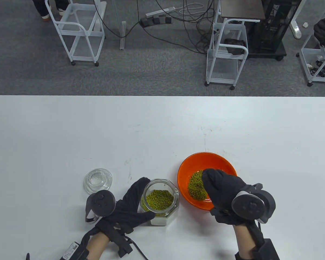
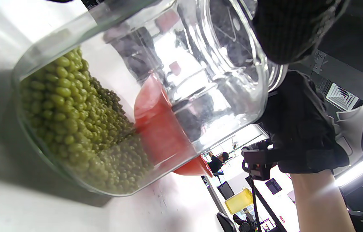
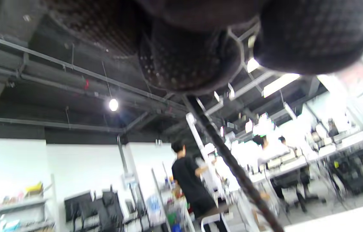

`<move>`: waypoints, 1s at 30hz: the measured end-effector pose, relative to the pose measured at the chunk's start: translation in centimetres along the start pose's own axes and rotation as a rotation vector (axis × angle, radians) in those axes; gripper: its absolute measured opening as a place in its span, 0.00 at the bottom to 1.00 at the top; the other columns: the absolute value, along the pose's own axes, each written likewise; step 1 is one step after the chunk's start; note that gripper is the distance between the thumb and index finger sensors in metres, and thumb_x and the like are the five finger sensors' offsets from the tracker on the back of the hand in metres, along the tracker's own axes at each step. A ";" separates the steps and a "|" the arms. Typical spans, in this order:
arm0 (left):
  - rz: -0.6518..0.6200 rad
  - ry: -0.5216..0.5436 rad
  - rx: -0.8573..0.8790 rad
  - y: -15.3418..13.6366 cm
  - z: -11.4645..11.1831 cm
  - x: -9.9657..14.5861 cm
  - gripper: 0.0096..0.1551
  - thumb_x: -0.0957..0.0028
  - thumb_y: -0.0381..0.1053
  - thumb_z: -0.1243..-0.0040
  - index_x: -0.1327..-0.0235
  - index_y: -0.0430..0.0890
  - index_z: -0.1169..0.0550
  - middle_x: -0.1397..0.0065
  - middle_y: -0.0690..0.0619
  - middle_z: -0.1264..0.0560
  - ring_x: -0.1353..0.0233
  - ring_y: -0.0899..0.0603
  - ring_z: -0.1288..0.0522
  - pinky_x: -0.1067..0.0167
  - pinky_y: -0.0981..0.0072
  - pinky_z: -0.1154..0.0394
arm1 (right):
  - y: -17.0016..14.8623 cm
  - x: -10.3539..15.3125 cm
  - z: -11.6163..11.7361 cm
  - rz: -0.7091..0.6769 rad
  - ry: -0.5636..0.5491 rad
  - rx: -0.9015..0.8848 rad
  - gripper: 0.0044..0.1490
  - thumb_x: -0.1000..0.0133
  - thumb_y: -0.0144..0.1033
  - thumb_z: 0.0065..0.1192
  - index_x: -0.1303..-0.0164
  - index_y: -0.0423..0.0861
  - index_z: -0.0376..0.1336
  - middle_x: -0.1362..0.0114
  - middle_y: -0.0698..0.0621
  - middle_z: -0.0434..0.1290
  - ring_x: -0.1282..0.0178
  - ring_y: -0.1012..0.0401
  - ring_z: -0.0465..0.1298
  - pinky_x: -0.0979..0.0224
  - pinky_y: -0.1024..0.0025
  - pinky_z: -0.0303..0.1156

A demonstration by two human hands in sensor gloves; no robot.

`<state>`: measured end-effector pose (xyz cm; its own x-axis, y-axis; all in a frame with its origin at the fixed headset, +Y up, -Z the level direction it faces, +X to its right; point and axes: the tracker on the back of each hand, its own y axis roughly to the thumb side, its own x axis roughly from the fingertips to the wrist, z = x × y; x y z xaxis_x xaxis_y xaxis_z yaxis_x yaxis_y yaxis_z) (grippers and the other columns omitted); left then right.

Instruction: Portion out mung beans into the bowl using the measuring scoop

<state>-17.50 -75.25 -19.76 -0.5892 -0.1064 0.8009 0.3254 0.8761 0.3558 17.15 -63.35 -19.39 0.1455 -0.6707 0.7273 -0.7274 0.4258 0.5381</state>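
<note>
Low in the frame, the left hand (image 1: 130, 208) wraps its fingers round the open jar (image 1: 160, 201) of mung beans (image 1: 159, 199). Right of it, the right hand (image 1: 224, 195) hovers over the orange bowl (image 1: 205, 159), fingers curled, probably round the hidden scoop.

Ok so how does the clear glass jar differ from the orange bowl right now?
The clear glass jar is transparent, tall and faceted; the orange bowl is opaque, round and shallow. The left hand grips the jar, while the right hand hovers over the bowl. The jar sits left of the bowl, close beside it. Both hold green mung beans and stand on the white table.
</note>
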 end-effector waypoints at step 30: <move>0.000 0.000 0.000 0.0 0.0 0.0 0.67 0.47 0.69 0.35 0.12 0.46 0.60 0.10 0.32 0.57 0.14 0.23 0.49 0.28 0.17 0.48 | 5.5 1.9 6.6 0.147 0.085 -0.295 0.26 0.42 0.47 0.63 0.52 0.39 0.76 0.64 0.41 0.83 0.89 0.65 0.76 0.70 0.63 0.84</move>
<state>-17.50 -75.25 -19.76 -0.5892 -0.1064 0.8009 0.3254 0.8761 0.3558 8.96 -66.29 -17.85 0.1179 -0.5412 0.8326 -0.5213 0.6799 0.5158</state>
